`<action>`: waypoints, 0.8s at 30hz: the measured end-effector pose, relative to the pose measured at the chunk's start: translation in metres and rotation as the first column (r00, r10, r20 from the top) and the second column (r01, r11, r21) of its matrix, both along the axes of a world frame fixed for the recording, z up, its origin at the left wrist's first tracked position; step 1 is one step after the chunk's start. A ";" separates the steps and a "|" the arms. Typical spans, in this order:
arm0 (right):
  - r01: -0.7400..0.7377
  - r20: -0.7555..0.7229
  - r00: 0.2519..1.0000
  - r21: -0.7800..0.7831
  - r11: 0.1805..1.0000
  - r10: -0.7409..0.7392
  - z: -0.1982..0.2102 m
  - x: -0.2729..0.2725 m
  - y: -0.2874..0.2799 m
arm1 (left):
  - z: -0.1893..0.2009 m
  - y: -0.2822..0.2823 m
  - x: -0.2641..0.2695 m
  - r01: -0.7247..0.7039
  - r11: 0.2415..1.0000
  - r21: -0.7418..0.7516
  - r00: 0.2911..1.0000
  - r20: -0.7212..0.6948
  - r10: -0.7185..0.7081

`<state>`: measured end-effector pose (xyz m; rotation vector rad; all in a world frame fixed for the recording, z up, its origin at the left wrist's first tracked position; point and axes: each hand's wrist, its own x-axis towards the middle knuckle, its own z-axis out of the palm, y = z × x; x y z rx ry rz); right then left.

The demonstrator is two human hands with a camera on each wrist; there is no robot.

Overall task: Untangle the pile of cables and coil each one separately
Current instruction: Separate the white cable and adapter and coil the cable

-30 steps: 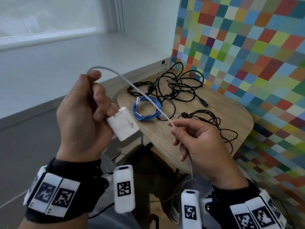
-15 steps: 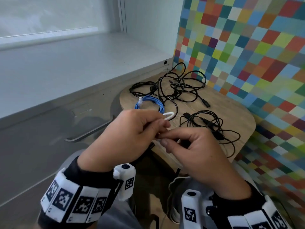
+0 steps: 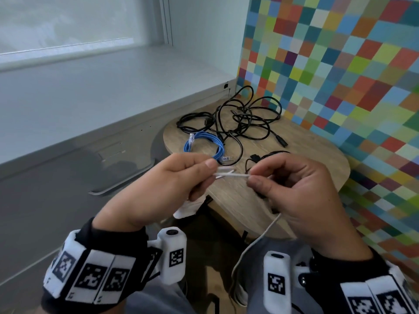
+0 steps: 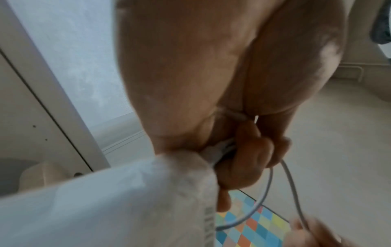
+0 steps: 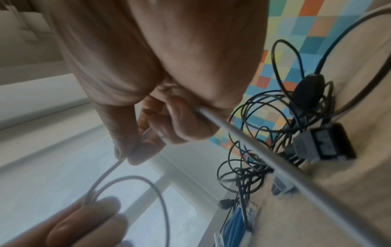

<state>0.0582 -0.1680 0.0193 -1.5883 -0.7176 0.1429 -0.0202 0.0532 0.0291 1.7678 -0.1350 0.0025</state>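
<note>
Head view: white cable spans between left hand and right hand, both pinching it.

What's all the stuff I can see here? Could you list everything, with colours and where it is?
white cable: one, white, stretched between both hands, its tail hanging to the lap
white power brick: one, white, under the left hand
blue cable: one, blue, coiled on the table's near left
black cables: several, black, tangled at the table's far side
thin black cable: one, black, behind the right hand
table: one, wooden, rounded, beside the wall
checked wall: multicoloured, right
windowsill: grey-white, left
left hand: grip on white cable
right hand: pinching white cable
</note>
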 end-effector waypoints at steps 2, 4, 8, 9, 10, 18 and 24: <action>0.028 -0.100 0.995 0.079 0.996 -0.020 -0.001 0.006 -0.005 | 0.000 0.004 0.000 -0.014 0.979 -0.202 1.000 0.002 0.014; 0.064 -0.158 0.986 0.119 0.991 -0.045 -0.004 0.010 -0.006 | 0.000 0.005 -0.001 0.012 0.935 -0.355 1.000 0.005 -0.011; 0.110 -0.178 0.979 0.076 0.991 -0.095 -0.008 0.010 -0.002 | 0.006 0.003 -0.002 0.035 0.834 -0.551 0.999 0.024 -0.026; 0.101 -0.184 0.979 0.065 0.993 -0.088 -0.009 0.010 -0.002 | 0.008 0.004 -0.002 0.027 0.800 -0.599 0.999 0.040 -0.005; 0.094 -0.190 0.978 0.058 0.994 -0.081 -0.010 0.010 -0.002 | 0.010 0.005 -0.003 0.026 0.764 -0.645 0.998 0.063 0.019; 0.273 -0.031 0.959 -0.152 0.950 -0.281 -0.019 0.002 0.013 | 0.010 -0.003 0.001 -0.102 0.802 -0.588 0.948 0.188 0.258; 0.177 0.087 0.984 -0.384 0.906 -0.155 -0.023 -0.009 0.026 | -0.002 -0.030 0.005 -0.344 0.924 0.168 0.887 0.382 0.260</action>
